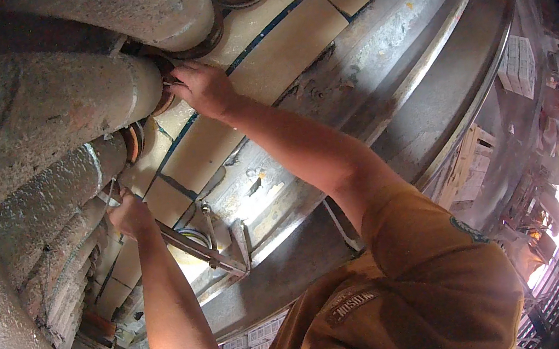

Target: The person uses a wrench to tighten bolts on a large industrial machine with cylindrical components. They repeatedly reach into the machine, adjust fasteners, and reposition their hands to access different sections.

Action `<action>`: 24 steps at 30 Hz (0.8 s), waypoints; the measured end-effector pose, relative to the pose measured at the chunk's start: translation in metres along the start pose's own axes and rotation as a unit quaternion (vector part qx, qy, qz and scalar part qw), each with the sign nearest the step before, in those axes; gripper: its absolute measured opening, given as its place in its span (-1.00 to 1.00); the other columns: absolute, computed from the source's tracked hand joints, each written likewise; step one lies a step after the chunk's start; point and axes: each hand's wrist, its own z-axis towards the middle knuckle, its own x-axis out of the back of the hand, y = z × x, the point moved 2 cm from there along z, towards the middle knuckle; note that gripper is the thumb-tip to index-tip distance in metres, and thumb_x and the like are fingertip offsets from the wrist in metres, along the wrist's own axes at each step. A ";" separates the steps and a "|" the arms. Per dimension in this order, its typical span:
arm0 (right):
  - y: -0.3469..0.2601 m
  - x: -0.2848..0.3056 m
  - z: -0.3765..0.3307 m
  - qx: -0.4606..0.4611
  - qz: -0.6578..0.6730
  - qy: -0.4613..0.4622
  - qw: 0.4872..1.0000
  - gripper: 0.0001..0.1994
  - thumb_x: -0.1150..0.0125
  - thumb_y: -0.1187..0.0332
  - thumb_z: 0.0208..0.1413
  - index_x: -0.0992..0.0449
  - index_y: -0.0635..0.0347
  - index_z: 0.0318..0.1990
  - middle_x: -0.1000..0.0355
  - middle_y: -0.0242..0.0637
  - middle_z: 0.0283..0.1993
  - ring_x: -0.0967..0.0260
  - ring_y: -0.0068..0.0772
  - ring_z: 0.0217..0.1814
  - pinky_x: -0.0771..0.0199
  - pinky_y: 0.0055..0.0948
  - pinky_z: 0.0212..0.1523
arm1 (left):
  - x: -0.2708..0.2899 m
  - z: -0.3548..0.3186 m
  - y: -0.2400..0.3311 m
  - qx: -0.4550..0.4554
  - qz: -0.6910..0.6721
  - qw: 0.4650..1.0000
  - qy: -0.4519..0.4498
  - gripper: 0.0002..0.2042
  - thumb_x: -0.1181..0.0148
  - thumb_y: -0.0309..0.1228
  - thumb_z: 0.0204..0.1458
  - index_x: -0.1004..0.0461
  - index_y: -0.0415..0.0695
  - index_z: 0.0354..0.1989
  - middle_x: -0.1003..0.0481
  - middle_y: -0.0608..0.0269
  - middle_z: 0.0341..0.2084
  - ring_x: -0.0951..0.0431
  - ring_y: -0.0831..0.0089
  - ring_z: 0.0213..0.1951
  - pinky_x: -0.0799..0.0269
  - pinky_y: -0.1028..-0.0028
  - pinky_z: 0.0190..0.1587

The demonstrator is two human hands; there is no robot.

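Note:
Several thick, rough grey cylinders (72,96) lie at the left, narrowing to brown and rust-coloured rings at their ends. My right hand (205,91) reaches across to the ringed end of one cylinder. Its fingers are pinched together there; whatever they hold is mostly hidden. Lower and nearer, my left hand (131,215) is closed beside another cylinder (55,179). A thin, light metal piece (109,193) shows at its fingertips, too small to name. Orange-brown rings (135,142) sit just above that hand.
Tan rectangular blocks (290,48) with dark blue seams line the surface beside the cylinders. A long grey metal beam (424,83) runs diagonally past my right arm. A metal bracket (240,248) projects near my left forearm. White stacked boxes (516,68) stand at the right.

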 end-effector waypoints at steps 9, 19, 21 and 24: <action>-0.006 0.006 -0.001 -0.003 0.015 0.014 1.000 -0.76 -0.31 0.33 -0.14 -0.48 0.22 -0.30 -0.46 -0.20 -0.35 -0.44 -0.14 -0.30 -0.46 -0.27 -0.31 | -0.004 0.010 -0.011 -0.049 -0.007 0.998 0.035 -0.67 -0.14 -0.22 -0.10 -0.46 -0.32 -0.42 -0.51 0.02 -0.61 -0.53 0.21 -0.55 -0.39 0.27 -0.41; -0.002 0.004 -0.003 0.047 -0.038 -0.029 0.998 -0.78 -0.28 0.39 -0.15 -0.49 0.24 -0.29 -0.46 -0.15 -0.36 -0.43 -0.09 -0.32 -0.46 -0.27 -0.30 | 0.004 -0.008 0.008 -0.006 -0.020 1.000 0.006 -0.68 -0.14 -0.22 -0.10 -0.44 -0.33 -0.51 -0.49 0.04 -0.67 -0.52 0.21 -0.60 -0.40 0.27 -0.45; 0.000 0.001 -0.002 0.057 -0.051 -0.025 0.997 -0.78 -0.27 0.39 -0.15 -0.49 0.25 -0.31 -0.46 -0.13 -0.37 -0.43 -0.08 -0.33 -0.46 -0.25 -0.31 | 0.004 -0.010 0.011 -0.007 -0.022 1.000 0.000 -0.68 -0.14 -0.22 -0.10 -0.46 -0.33 -0.51 -0.49 0.03 -0.67 -0.52 0.20 -0.60 -0.40 0.26 -0.45; -0.001 0.003 -0.003 -0.015 0.022 0.012 1.000 -0.80 -0.23 0.38 -0.12 -0.49 0.26 -0.31 -0.46 -0.13 -0.38 -0.43 -0.08 -0.34 -0.46 -0.26 -0.31 | 0.006 -0.015 0.017 -0.009 -0.004 1.000 0.008 -0.67 -0.14 -0.21 -0.11 -0.49 -0.33 -0.49 -0.50 0.01 -0.66 -0.52 0.18 -0.59 -0.40 0.26 -0.44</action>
